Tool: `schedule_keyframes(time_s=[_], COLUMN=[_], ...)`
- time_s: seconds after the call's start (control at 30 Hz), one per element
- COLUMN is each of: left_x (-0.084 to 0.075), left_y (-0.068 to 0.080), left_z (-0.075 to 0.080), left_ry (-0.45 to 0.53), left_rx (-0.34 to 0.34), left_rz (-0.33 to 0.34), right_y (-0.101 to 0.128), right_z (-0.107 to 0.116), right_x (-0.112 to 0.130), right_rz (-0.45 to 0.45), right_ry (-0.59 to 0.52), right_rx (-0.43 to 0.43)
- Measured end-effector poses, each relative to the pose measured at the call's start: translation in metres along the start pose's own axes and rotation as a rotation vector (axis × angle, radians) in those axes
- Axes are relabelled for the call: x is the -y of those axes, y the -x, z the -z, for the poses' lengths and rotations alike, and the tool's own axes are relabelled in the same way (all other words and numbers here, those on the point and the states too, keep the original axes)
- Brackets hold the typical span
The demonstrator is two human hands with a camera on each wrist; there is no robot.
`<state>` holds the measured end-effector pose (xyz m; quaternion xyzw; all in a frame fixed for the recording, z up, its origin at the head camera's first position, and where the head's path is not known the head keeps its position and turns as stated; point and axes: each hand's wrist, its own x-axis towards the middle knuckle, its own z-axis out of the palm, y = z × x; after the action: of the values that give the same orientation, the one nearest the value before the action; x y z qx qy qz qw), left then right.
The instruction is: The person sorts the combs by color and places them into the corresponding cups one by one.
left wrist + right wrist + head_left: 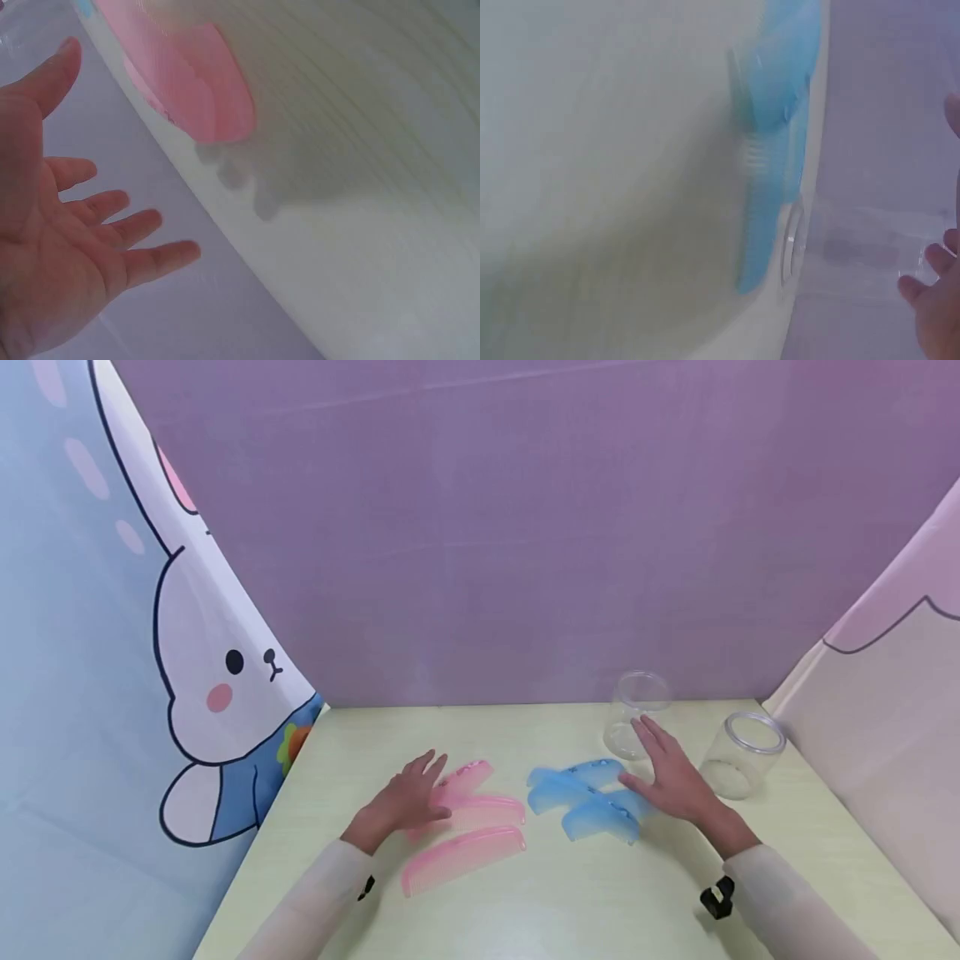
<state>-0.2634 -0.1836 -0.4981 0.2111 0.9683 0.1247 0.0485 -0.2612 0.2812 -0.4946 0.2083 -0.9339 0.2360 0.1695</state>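
My left hand (408,797) hovers with spread fingers over the left side of several pink combs (467,856), holding nothing. In the left wrist view its palm faces the camera and the pink combs (202,82) lie beyond, apart from the fingers. My right hand (671,777), fingers extended, is above the right edge of several blue combs (581,797) that lie crossed over one another. The right wrist view shows the blue combs (780,82) on the table and only part of the right hand (937,300) at the edge.
A clear jar (622,735) stands at the back, partly behind the right hand's fingers. Another clear jar (738,768) stands to the right of that hand. Everything rests on a pale table (570,910), with a purple cloth (480,543) behind it and printed cloths on both sides.
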Motion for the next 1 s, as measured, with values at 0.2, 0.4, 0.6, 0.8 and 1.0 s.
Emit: schedule_keyframes(time_s=[0.2, 0.4, 0.6, 0.8, 1.0], left_x=[0.013, 0.023, 0.029, 0.030, 0.026], left_y=[0.016, 0.028, 0.033, 0.031, 0.029], left_z=[-0.001, -0.008, -0.015, -0.020, -0.021], left_ry=[0.041, 0.042, 0.065, 0.051, 0.007], left_rx=[0.024, 0.035, 0.045, 0.028, 0.011], left_rz=[0.008, -0.014, -0.022, -0.057, -0.067], right_y=[-0.007, -0.015, -0.026, -0.047, -0.056], right_z=[0.008, 0.017, 0.024, 0.024, 0.019], right_x=[-0.001, -0.006, -0.010, -0.014, -0.019], right_rz=[-0.060, -0.218, -0.339, -0.443, -0.470], right_ry=[-0.072, -0.133, -0.204, -0.237, -0.228], right_rx=[-0.143, -0.221, -0.240, -0.184, -0.164])
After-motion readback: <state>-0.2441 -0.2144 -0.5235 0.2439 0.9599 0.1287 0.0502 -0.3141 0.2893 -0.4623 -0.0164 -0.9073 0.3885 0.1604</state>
